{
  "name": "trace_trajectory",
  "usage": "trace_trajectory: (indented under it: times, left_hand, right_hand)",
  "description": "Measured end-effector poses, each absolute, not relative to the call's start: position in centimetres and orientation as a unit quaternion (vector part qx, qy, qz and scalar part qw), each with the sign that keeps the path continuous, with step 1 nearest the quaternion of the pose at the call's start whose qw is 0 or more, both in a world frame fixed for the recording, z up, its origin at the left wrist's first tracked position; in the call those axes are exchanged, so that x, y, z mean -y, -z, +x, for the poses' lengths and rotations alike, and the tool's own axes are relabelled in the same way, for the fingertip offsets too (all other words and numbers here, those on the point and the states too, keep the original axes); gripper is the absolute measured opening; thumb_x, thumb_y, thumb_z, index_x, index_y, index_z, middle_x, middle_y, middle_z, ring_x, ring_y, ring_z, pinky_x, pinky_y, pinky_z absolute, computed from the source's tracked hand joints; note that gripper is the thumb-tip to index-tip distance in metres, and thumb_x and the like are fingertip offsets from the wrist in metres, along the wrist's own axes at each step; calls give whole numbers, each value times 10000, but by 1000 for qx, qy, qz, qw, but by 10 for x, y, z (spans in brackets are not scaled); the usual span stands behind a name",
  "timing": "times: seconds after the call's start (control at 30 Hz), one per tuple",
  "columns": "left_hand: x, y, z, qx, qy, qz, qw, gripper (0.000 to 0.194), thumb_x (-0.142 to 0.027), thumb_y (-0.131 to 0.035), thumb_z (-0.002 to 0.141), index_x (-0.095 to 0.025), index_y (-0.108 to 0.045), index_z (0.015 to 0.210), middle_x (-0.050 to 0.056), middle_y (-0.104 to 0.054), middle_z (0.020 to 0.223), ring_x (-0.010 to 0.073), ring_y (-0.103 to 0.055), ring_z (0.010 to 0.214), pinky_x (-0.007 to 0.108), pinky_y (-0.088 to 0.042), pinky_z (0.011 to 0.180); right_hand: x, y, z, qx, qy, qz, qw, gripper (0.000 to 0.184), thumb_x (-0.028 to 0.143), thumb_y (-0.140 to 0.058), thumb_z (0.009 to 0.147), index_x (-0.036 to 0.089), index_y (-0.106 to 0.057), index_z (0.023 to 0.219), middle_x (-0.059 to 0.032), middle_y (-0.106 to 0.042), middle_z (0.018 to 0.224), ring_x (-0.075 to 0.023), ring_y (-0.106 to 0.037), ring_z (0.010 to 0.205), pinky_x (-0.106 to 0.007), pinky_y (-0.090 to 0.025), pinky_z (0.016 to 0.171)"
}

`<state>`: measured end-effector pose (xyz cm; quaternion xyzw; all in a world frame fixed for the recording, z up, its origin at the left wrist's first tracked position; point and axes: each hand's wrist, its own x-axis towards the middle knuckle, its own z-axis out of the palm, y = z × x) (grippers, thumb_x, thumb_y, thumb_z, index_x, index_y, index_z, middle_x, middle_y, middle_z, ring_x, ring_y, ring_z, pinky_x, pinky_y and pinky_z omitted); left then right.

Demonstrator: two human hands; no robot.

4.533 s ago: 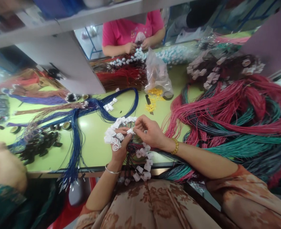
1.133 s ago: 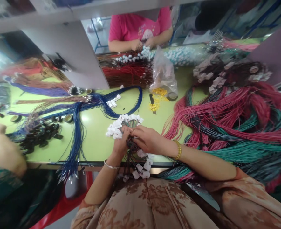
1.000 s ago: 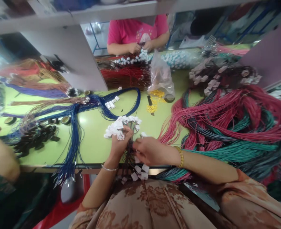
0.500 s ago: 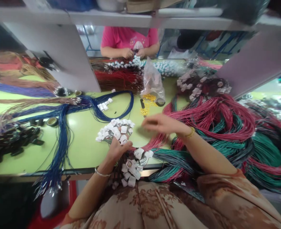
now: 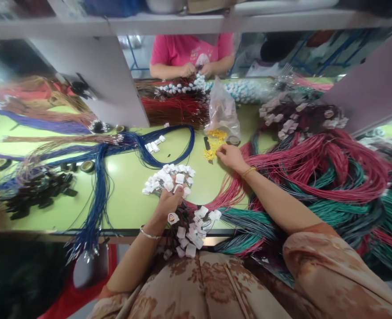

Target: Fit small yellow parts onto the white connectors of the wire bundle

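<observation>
My left hand (image 5: pixel 169 204) is closed around a bundle of wires topped by white plastic connectors (image 5: pixel 164 178), which fan out above the fingers. More white connectors (image 5: pixel 194 232) hang below it at the table's front edge, on dark, pink and green wires. My right hand (image 5: pixel 232 157) is at the right edge of a heap of small yellow pieces (image 5: pixel 210 153). Its fingertips are pinched together and touch down there; whatever is between them is too small to make out. A small black piece (image 5: pixel 207 142) lies beside the yellow heap.
Large coils of pink wire (image 5: pixel 335 166) and green wire (image 5: pixel 329 212) cover the right side. Blue wires (image 5: pixel 99 186) and black connectors (image 5: pixel 43 195) lie left. A clear plastic bag (image 5: pixel 223 108) stands behind the yellow pieces. Across the table, a person in a pink shirt (image 5: pixel 191 51) handles connectors.
My right hand has moved forward from above the table to the yellow pieces, and its fingers have closed. My left hand keeps its bundle. The whole view has shifted slightly.
</observation>
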<state>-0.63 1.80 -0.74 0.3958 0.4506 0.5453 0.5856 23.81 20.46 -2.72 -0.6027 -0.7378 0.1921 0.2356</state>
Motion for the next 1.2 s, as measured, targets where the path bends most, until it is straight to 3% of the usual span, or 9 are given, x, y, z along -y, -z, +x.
trace_trajectory:
  times: [0.13, 0.2, 0.3, 0.47, 0.63, 0.83, 0.9, 1.03, 1.2]
  left_hand:
    - [-17, 5, -8, -455, -549, 370, 596, 636, -610, -853, 643, -150, -636, 1025, -36, -548, 673, 16, -290, 420, 207, -223, 393]
    - [-17, 2, -9, -459, -550, 360, 598, 588, -582, -868, 638, -150, -636, 963, -65, -503, 583, 24, -300, 407, 201, -231, 393]
    - [-16, -4, -8, -455, -545, 387, 588, 489, -592, -810, 721, -153, -634, 845, -56, -505, 507, 51, -372, 390, 211, -292, 388]
    - [-14, -9, -5, -494, -549, 366, 566, 483, -560, -831, 699, -153, -636, 869, 52, -723, 708, 147, -628, 499, 281, -511, 475]
    - [-14, -12, -8, -502, -560, 377, 540, 398, -440, -856, 695, -129, -710, 897, 81, -752, 850, 199, -711, 741, 337, -591, 697]
    - [-16, -12, -10, -452, -572, 376, 572, 343, -386, -871, 669, -145, -736, 872, 94, -758, 935, 221, -706, 846, 373, -578, 804]
    - [-16, -10, -9, -455, -579, 363, 571, 354, -396, -873, 671, -142, -740, 879, 94, -758, 929, 216, -710, 824, 358, -580, 767]
    - [-15, -7, -9, -477, -575, 340, 571, 354, -406, -854, 705, -158, -748, 934, 38, -722, 746, 137, -636, 570, 271, -509, 533]
    - [-15, -8, -7, -479, -589, 345, 551, 334, -444, -851, 700, -148, -750, 818, 76, -745, 884, 153, -676, 662, 290, -553, 617]
  right_hand:
    - [-202, 18, 239, 691, -244, -613, 294, 72, 196, -595, 811, 166, -626, 753, -71, -705, 724, -202, -642, 694, -354, -517, 757]
    - [-194, 8, 235, 626, -363, -587, 363, 54, 215, -627, 793, 174, -610, 762, -33, -670, 658, -170, -622, 613, -316, -524, 662]
    - [-173, -9, 223, 527, -552, -483, 429, 175, 276, -746, 728, 168, -623, 790, -1, -652, 666, -122, -605, 574, -257, -517, 571]
    - [-129, -29, 194, 488, -693, -374, 377, 294, 333, -836, 691, 158, -658, 845, 23, -656, 669, -73, -574, 506, -201, -484, 468]
    - [-100, -38, 177, 567, -686, -304, 341, 301, 386, -734, 842, 146, -677, 1013, -49, -738, 848, -114, -691, 687, -243, -579, 613]
    - [-81, -43, 173, 685, -573, -291, 344, 137, 297, -578, 944, 172, -598, 998, -16, -696, 782, -108, -644, 657, -255, -543, 631]
    - [-76, -45, 171, 735, -506, -291, 346, 111, 254, -543, 944, 178, -624, 955, -15, -674, 782, -112, -618, 673, -256, -517, 642]
    - [-72, -45, 167, 771, -429, -289, 371, 125, 217, -534, 928, 182, -652, 913, -34, -665, 858, -126, -602, 750, -256, -479, 665]
    - [-72, -36, 164, 724, -493, -324, 357, 113, 238, -551, 912, 175, -641, 940, -5, -643, 784, -112, -564, 657, -249, -453, 624]
